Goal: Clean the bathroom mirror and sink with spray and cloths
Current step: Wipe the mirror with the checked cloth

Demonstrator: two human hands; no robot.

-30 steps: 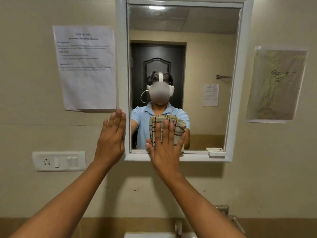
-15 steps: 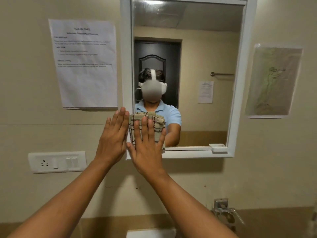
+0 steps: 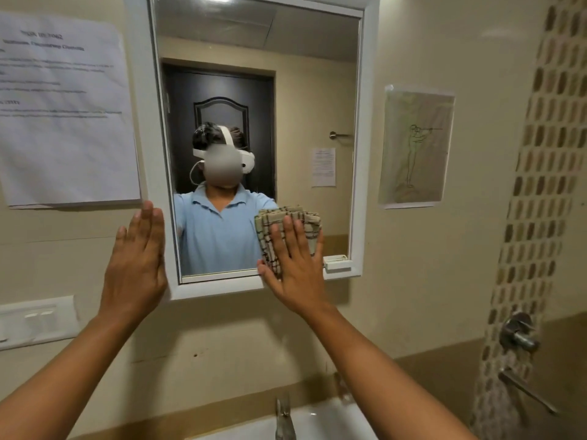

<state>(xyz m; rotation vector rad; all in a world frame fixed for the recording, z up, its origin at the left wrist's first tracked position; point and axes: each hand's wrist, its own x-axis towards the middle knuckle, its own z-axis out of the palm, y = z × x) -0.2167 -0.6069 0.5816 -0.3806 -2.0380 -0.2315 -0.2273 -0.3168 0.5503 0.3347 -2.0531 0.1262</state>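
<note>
A white-framed mirror (image 3: 317, 90) hangs on the beige wall. My right hand (image 3: 293, 268) lies flat, fingers spread, pressing a folded checked cloth (image 3: 305, 220) against the lower right of the glass. My left hand (image 3: 135, 265) rests flat and open on the wall and the mirror's left frame edge, holding nothing. The white sink (image 3: 320, 420) shows at the bottom edge, with a metal tap (image 3: 284, 417) at its back. No spray bottle is in view.
A printed paper sheet (image 3: 63, 112) is taped left of the mirror, a drawing (image 3: 416, 147) right of it. A white switch plate (image 3: 35, 322) sits low on the left. A wall valve (image 3: 519, 333) and towel bar (image 3: 527, 392) stand at the right by patterned tiles.
My right hand slid the cloth from the mirror's lower left across to its lower right. The left hand stayed on the frame's left edge. The view shifted left and closer.
</note>
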